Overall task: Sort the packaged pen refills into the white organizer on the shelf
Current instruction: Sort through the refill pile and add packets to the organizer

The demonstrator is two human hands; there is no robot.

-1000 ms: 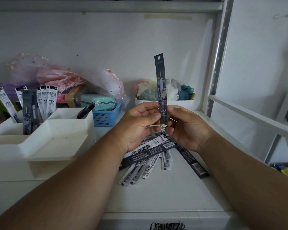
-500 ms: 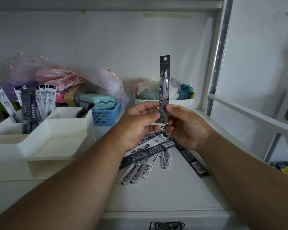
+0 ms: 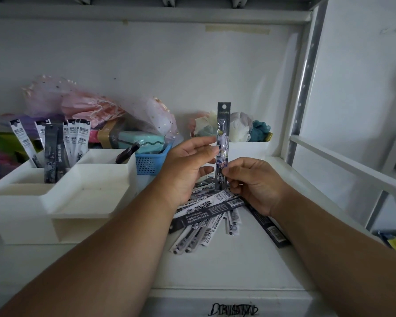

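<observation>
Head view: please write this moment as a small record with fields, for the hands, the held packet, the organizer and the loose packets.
held item: dark refill packet, upright
right hand: pinches the packet's lower end
left hand: fingertips on the packet's middle
white organizer: on the shelf, left of the hands
already sorted: white and dark packets standing in the back-left compartment
still loose: pile of refill packets lying on the shelf under the hands

— Where are we looking from?
— We have one head view, facing forward and slightly down onto the shelf (image 3: 215,266), close in: our forearms fill the foreground, the back wall (image 3: 146,65) just behind.
</observation>
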